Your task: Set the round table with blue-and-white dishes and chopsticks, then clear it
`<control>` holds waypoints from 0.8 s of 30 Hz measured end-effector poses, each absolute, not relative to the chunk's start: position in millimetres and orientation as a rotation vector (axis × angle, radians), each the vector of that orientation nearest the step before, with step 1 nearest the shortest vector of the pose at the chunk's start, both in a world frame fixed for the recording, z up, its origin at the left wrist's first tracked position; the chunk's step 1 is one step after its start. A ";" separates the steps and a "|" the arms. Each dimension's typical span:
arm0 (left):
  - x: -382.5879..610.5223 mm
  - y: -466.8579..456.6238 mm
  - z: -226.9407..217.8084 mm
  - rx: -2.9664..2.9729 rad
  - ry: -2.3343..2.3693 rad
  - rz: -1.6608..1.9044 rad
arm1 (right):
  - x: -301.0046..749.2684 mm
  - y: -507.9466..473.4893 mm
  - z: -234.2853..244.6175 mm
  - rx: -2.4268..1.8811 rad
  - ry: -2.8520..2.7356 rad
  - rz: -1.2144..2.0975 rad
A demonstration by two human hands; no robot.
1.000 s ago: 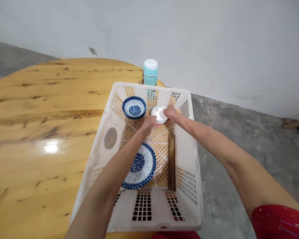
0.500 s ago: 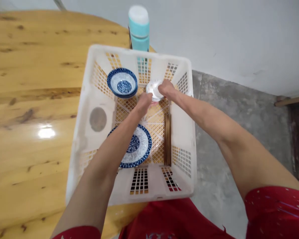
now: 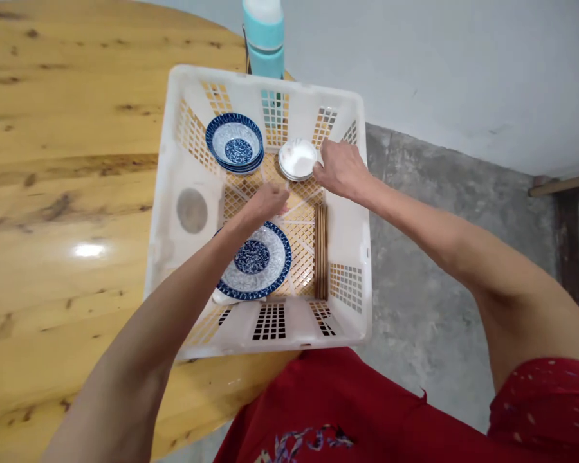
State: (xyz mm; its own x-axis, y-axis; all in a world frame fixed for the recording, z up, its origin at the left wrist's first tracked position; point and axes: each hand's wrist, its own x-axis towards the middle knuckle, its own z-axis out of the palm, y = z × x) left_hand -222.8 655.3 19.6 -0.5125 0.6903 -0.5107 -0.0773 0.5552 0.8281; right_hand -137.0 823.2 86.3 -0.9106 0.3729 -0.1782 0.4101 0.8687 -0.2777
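We see dishes (image 3: 298,159) just left of our right hand (image 3: 341,168), its thumb and forefinger apart; bowls (image 3: 235,143) sit beyond our left hand (image 3: 269,199), whose grip we cannot tell.

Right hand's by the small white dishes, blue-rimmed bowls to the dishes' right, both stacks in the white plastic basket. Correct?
One slip: in the head view the blue-rimmed bowls are left of the small white dishes, not right. The right hand is by the dishes, and both stacks are in the white plastic basket.
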 end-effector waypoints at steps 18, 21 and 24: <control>-143.6 364.8 113.2 0.058 2.632 1.739 | 54.7 691.4 105.8 0.960 3.221 -1.134; -106.3 320.2 86.6 -0.204 2.557 1.827 | 68.7 663.4 104.0 0.880 3.242 -1.203; -69.6 292.4 64.2 -0.376 2.435 1.840 | 76.2 635.3 105.7 0.759 3.235 -1.168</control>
State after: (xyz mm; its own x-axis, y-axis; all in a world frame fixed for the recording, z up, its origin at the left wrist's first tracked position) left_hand -69.6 292.4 64.2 -0.9679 -0.1537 -0.1988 -0.2333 0.2550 0.9384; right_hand 76.2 635.3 105.7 -0.8390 0.5047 0.2032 0.2585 0.6984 -0.6674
